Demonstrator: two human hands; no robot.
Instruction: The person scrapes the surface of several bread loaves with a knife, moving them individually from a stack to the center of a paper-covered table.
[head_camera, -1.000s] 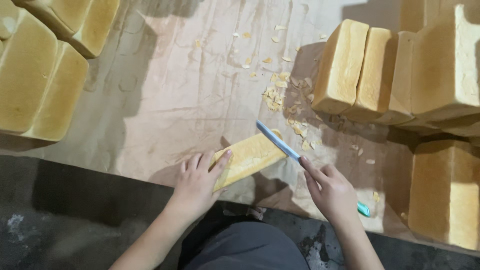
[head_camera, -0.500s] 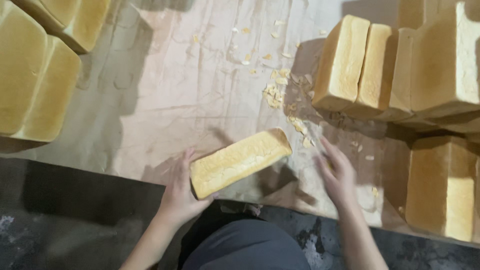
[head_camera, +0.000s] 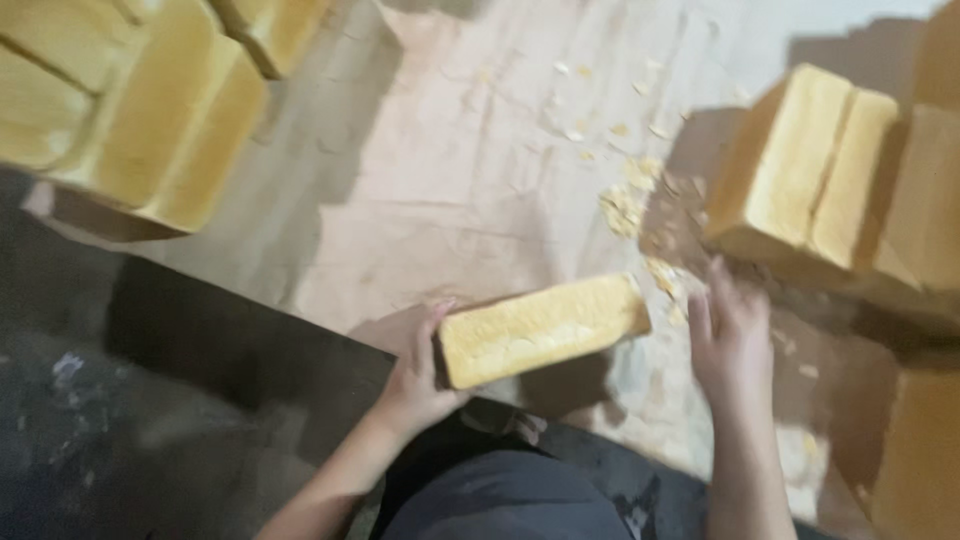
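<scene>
Holding yellow loaf (head_camera: 540, 330), left hand (head_camera: 415, 375).

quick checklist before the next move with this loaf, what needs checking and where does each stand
1. Left hand has a grip on the near end of the loaf: ok, fingers wrap that end.
2. Loaf lifted off the paper sheet: ok, it casts a shadow beneath.
3. Right hand free: cannot tell, the picture is blurred; it looks open beside the loaf's far end, with nothing seen in it.
4. Knife located: not ok, none shows in this view.
5. Crumbs out of the way: not ok, they lie scattered by the loaf's far end.
6. Stacked loaves at right out of the hand's way: cannot tell, they stand close to the right hand.
</scene>
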